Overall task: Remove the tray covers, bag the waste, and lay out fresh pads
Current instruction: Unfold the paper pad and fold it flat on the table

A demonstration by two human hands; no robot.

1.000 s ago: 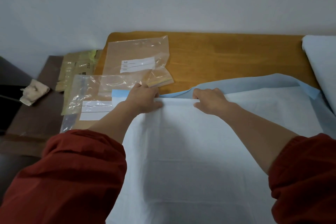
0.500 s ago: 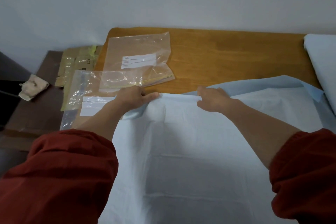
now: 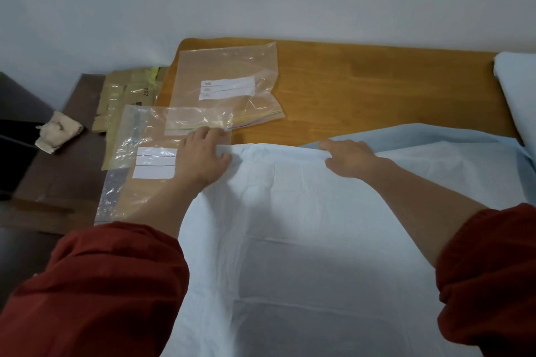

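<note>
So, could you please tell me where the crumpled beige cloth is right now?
In the head view, the crumpled beige cloth lies at the far left on the dark side table, left of the brown paper packets and apart from them.

Two clear labelled bags, a far bag point(image 3: 226, 66) and a near bag point(image 3: 150, 136); one white pad point(image 3: 290, 226) with blue backing. Two hands, a left hand point(image 3: 203, 159) and a right hand point(image 3: 348, 159). One wooden table point(image 3: 377, 90), one dark side table point(image 3: 58, 182), one crumpled beige cloth point(image 3: 58, 130), one pale bundle point(image 3: 519, 84) at the right edge; brown paper packets point(image 3: 127, 93) too overlapped to count.
</note>
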